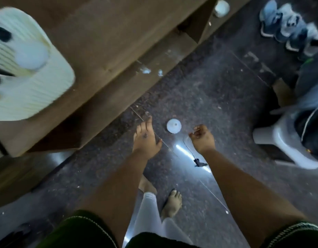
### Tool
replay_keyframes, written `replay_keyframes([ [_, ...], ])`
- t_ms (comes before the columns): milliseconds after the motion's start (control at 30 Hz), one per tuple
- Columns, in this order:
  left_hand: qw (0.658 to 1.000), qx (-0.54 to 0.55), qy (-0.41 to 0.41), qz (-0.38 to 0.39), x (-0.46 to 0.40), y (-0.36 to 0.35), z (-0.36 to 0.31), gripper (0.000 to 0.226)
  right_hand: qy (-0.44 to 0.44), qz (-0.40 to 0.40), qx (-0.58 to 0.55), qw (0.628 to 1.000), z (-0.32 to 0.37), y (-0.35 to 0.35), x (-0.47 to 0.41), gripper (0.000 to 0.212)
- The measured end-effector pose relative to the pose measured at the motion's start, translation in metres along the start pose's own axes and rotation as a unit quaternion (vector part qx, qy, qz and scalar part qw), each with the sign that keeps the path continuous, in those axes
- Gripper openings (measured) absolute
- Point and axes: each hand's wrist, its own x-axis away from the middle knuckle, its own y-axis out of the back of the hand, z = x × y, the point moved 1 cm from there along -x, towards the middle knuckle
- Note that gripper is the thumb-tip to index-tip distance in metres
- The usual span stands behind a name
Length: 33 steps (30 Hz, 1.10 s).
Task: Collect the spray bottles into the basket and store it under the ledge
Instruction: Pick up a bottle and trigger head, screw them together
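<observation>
The pale ribbed basket (29, 83) sits at the upper left on top of the brown wooden ledge (108, 51), and the left edge of the picture cuts it off. It is a light greenish-white plastic tub with fine vertical ridges on its wall and rounded corners. Inside it a round white cap (30, 55) shows, with dark shapes beside it, but motion blur smears them too much to say whether they are spray bottles or how many there are. Both bare arms reach down toward the dark speckled floor (208, 86). The left hand (146, 138) hangs with its fingers loosely straight and together, holding nothing. The right hand (202, 137) has its fingers curled inward; whether they pinch anything cannot be told, though a thin dark cord (190, 153) trails just below it. Between the two hands, on the floor, lies a small white round lid (174, 126). A pair of blue shoes (287, 27) stands at the upper right, blurred. At the right edge a white plastic stool leg (280, 138) and dark cloth (310, 133) are only partly in view. A bare foot (172, 203) shows between the arms.
</observation>
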Motion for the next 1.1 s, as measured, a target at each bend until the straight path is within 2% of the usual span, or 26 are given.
replay_keyframes([
  [167,0.995,0.03,0.034,0.086,-0.023,-0.085,-0.02,0.099,-0.107,-0.014,0.025,0.994,-0.12,0.006,-0.021,0.032],
  [333,0.989,0.021,0.047,0.137,-0.06,-0.163,-0.009,0.097,-0.195,0.012,0.054,0.979,-0.216,-0.026,-0.048,0.042],
  [500,0.99,0.018,0.048,0.133,-0.105,-0.222,0.008,0.095,-0.253,0.022,0.034,0.967,-0.282,-0.081,-0.073,0.05],
  [633,0.993,0.044,0.039,0.106,-0.138,-0.256,0.009,0.095,-0.321,-0.013,-0.023,0.947,-0.317,-0.124,-0.086,0.058],
  [700,0.995,0.043,0.029,0.089,-0.156,-0.27,0.009,0.096,-0.388,-0.052,-0.119,0.912,-0.338,-0.147,-0.104,0.067],
  [767,0.995,0.06,0.036,0.072,-0.172,-0.284,0.009,0.097,-0.447,-0.108,-0.208,0.863,-0.383,-0.176,-0.133,0.096],
  [800,0.994,0.07,0.041,0.068,-0.179,-0.289,0.009,0.095,-0.47,-0.125,-0.245,0.839,-0.392,-0.186,-0.142,0.104],
  [833,0.994,0.076,0.042,0.066,-0.186,-0.294,0.008,0.091,-0.485,-0.11,-0.262,0.827,-0.39,-0.188,-0.144,0.103],
  [900,0.995,0.079,0.024,0.054,-0.195,-0.301,0.007,0.079,-0.481,-0.12,-0.309,0.812,-0.355,-0.177,-0.14,0.088],
  [933,0.995,0.083,0.013,0.045,-0.198,-0.304,0.006,0.071,-0.487,-0.129,-0.307,0.807,-0.36,-0.179,-0.146,0.085],
  [1033,0.995,0.097,-0.006,0.025,-0.203,-0.309,0.004,0.054,-0.466,-0.052,-0.353,0.809,-0.421,-0.21,-0.18,0.091],
  [1067,0.995,0.097,-0.015,0.026,-0.204,-0.309,0.002,0.052,-0.459,-0.044,-0.375,0.804,-0.427,-0.214,-0.185,0.084],
  [1100,0.995,0.091,-0.027,0.029,-0.205,-0.308,0.001,0.05,-0.446,-0.043,-0.407,0.796,-0.432,-0.216,-0.188,0.069],
])
